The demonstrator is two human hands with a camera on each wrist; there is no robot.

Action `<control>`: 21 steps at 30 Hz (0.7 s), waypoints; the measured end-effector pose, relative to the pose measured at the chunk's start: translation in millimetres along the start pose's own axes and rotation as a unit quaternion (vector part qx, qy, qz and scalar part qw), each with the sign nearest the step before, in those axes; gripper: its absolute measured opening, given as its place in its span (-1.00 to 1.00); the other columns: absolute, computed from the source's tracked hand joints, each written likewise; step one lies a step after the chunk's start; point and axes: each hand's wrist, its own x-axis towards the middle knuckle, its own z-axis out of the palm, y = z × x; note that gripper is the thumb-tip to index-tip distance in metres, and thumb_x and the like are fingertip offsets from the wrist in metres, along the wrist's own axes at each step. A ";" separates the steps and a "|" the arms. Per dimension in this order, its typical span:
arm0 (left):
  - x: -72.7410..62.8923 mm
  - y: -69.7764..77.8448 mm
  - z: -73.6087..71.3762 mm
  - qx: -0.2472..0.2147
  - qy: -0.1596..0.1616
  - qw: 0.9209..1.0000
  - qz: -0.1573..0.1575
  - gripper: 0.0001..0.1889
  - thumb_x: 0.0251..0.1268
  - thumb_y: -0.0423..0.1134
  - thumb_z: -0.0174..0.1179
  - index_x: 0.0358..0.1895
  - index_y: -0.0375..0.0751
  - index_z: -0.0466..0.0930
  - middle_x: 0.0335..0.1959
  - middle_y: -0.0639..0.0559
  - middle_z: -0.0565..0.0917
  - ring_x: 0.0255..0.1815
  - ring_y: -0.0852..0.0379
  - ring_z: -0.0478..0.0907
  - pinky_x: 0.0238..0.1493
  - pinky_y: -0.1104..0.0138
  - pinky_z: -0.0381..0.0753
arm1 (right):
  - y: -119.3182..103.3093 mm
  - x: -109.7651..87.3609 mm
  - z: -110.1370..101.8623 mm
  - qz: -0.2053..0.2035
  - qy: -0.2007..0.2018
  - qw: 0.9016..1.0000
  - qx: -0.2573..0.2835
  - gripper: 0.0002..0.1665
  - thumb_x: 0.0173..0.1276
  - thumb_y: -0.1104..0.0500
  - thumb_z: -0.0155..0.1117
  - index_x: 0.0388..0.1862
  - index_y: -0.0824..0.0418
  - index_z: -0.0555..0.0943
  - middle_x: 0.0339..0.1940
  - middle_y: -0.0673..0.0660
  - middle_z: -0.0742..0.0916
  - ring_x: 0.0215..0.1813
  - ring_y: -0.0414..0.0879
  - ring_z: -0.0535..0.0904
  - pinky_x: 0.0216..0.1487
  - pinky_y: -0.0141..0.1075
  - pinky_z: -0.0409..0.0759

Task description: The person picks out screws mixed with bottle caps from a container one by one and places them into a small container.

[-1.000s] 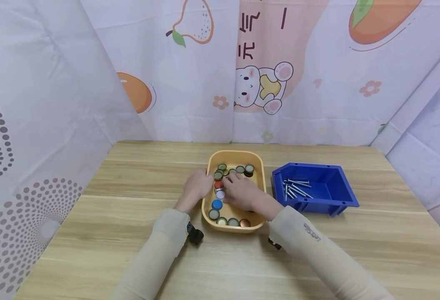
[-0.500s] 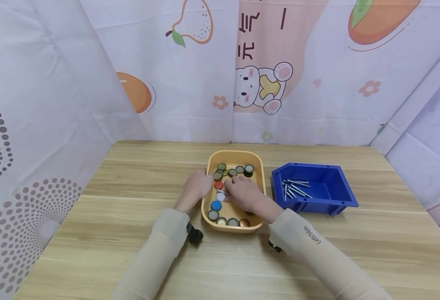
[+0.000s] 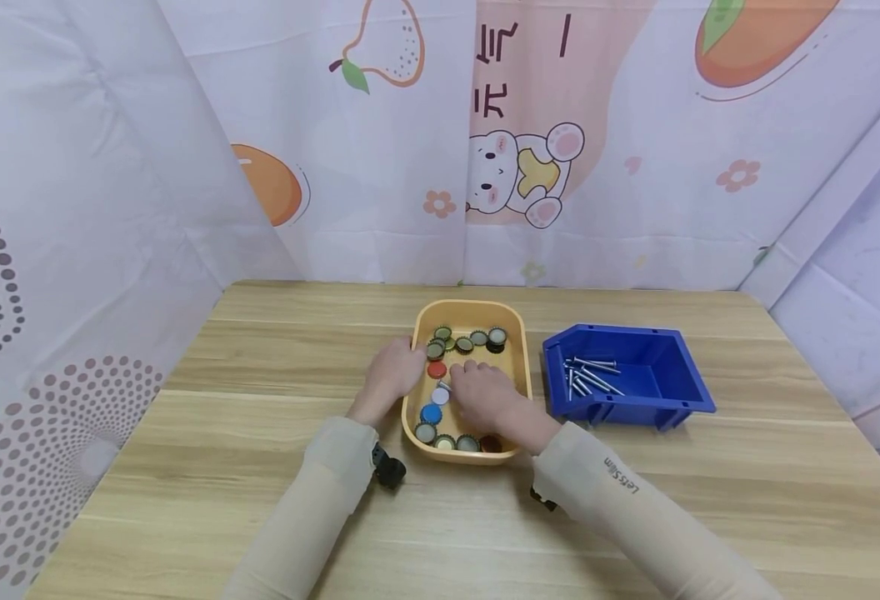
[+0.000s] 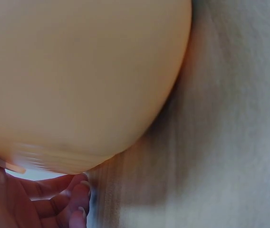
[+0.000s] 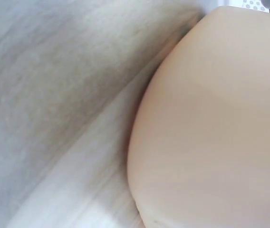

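Note:
A yellow-orange plastic tray (image 3: 521, 392) holds several bottle caps, among them a red cap (image 3: 437, 369), a white cap (image 3: 440, 396) and a blue cap (image 3: 431, 414). My left hand (image 3: 395, 371) grips the tray's left rim; in the left wrist view its curled fingers (image 4: 80, 192) lie against the outer wall. Inside the tray, my right hand (image 3: 485, 396) pinches a silver screw (image 3: 443, 386), whose head end sticks out left of the fingers. The rest of the screw is hidden by that hand. Only the tray's outside wall (image 5: 211, 123) and the tabletop show in the right wrist view.
To the right of the tray stands a blue bin (image 3: 653, 375) with several silver screws (image 3: 593, 379) in its left part. Both stand on a wooden table (image 3: 297, 333). A printed curtain (image 3: 380, 242) hangs behind the table's back edge.
The right hand has shifted slightly toward the person inside the tray, baring caps near the back. The screw came into view beside its fingers. The left hand stays at the rim.

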 end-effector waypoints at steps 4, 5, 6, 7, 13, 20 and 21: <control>0.2 0.1 -0.1 0.001 0.000 1.000 0.000 -0.56 0.48 0.00 -0.19 -0.03 -0.22 0.61 -0.33 -0.10 0.63 -0.33 0.00 0.55 -0.33 0.29 0.44 | -1.3 -1.1 2.0 0.002 0.010 1.000 -0.019 -0.67 0.49 0.06 0.06 0.01 0.30 0.48 -0.17 0.24 0.63 -0.13 0.10 0.60 -0.06 -0.06 0.63; 0.3 0.1 0.1 0.002 0.000 1.000 0.000 -0.55 0.48 0.00 -0.19 -0.03 -0.22 0.61 -0.32 -0.11 0.63 -0.32 -0.01 0.55 -0.31 0.28 0.45 | -1.3 -1.7 3.1 0.000 0.015 1.000 -0.026 -0.67 0.51 0.05 0.04 0.01 0.28 0.49 -0.18 0.23 0.63 -0.14 0.10 0.60 -0.09 -0.06 0.63; 0.3 0.1 0.4 0.003 0.001 1.000 0.000 -0.55 0.48 0.01 -0.19 -0.02 -0.22 0.61 -0.30 -0.11 0.64 -0.31 -0.01 0.55 -0.29 0.27 0.46 | -1.4 -2.3 4.6 -0.002 0.022 0.999 -0.030 -0.68 0.53 0.03 0.02 0.00 0.27 0.49 -0.19 0.23 0.63 -0.16 0.09 0.60 -0.11 -0.07 0.63; 0.5 -0.1 0.5 0.004 0.002 1.000 0.001 -0.55 0.48 0.01 -0.19 -0.02 -0.22 0.61 -0.29 -0.11 0.64 -0.30 -0.02 0.55 -0.28 0.26 0.47 | -1.3 -2.7 6.2 -0.004 0.031 0.999 -0.034 -0.68 0.54 0.03 0.00 -0.01 0.26 0.49 -0.20 0.23 0.63 -0.17 0.09 0.60 -0.13 -0.07 0.63; 0.4 -1.2 0.9 -0.003 0.000 1.000 -0.003 -0.56 0.48 0.01 -0.18 -0.04 -0.21 0.61 -0.32 -0.10 0.63 -0.33 -0.01 0.55 -0.32 0.26 0.45 | -1.6 -1.7 10.5 -0.002 0.037 0.999 -0.015 -0.72 0.54 0.09 -0.02 -0.02 0.28 0.48 -0.20 0.22 0.56 -0.18 0.07 0.51 -0.11 -0.08 0.59; 1.1 -2.3 0.4 -0.008 -0.002 1.000 0.002 -0.58 0.49 0.01 -0.20 -0.15 -0.19 0.60 -0.38 -0.08 0.61 -0.38 0.00 0.53 -0.39 0.29 0.41 | -0.5 1.0 8.0 0.039 0.034 0.997 0.052 -0.73 0.52 0.13 -0.03 -0.06 0.35 0.41 -0.30 0.23 0.56 -0.32 0.05 0.55 -0.31 -0.11 0.62; 1.2 -2.3 0.5 -0.005 -0.002 1.000 0.003 -0.58 0.49 0.01 -0.21 -0.18 -0.18 0.60 -0.38 -0.08 0.60 -0.38 0.00 0.53 -0.40 0.29 0.41 | 0.0 1.3 7.3 0.045 0.043 0.995 0.072 -0.74 0.53 0.13 -0.05 -0.07 0.34 0.40 -0.34 0.22 0.57 -0.36 0.05 0.56 -0.37 -0.11 0.61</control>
